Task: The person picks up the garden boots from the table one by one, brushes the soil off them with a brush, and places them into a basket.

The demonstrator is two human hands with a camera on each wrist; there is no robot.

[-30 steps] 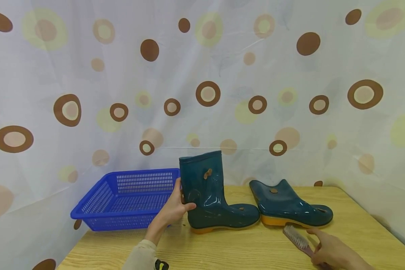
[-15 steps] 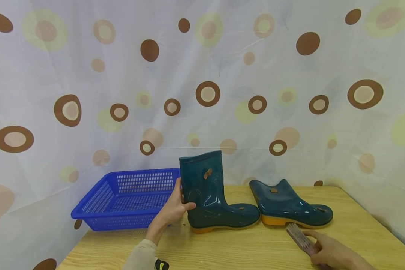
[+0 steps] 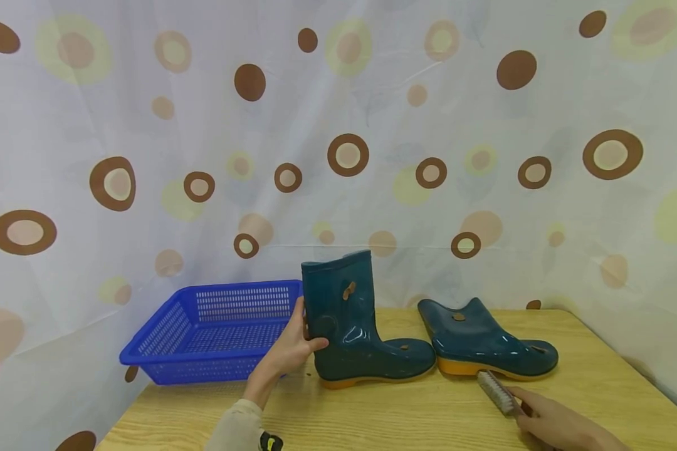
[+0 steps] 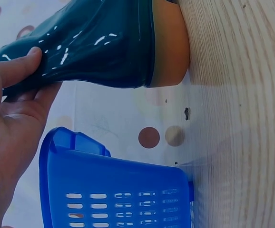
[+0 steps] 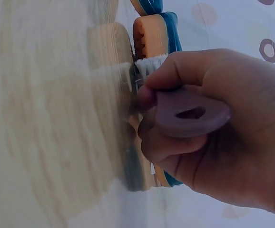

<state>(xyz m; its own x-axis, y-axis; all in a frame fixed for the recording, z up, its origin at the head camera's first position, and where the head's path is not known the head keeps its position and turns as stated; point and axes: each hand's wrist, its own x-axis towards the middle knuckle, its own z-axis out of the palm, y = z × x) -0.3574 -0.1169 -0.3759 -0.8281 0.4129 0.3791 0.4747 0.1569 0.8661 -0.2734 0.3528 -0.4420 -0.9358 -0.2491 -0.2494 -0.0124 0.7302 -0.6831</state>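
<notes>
Left grip [image 3: 291,346] steadying upright boot [image 3: 350,322], right grip [image 3: 561,418] holding brush [image 3: 495,393] (contact unclear), you seem scrubbing lying boot [image 3: 479,339]: next, steady strokes.

A small, booth-like tabletop area with a domestic character; the kind of building around it cannot be told. Creased white sheeting [image 3: 293,125], printed with brown rings and with tan and yellow-green spots, spans the back and both sides, rising behind a wood-grain table [image 3: 383,419]. The same print forms the background in both wrist views. Household goods at the table support the domestic reading: a blue perforated plastic basket [image 3: 203,357], a pair of glossy teal rubber boots [image 3: 344,322] and a pale-bristled scrub brush [image 3: 495,392].
</notes>
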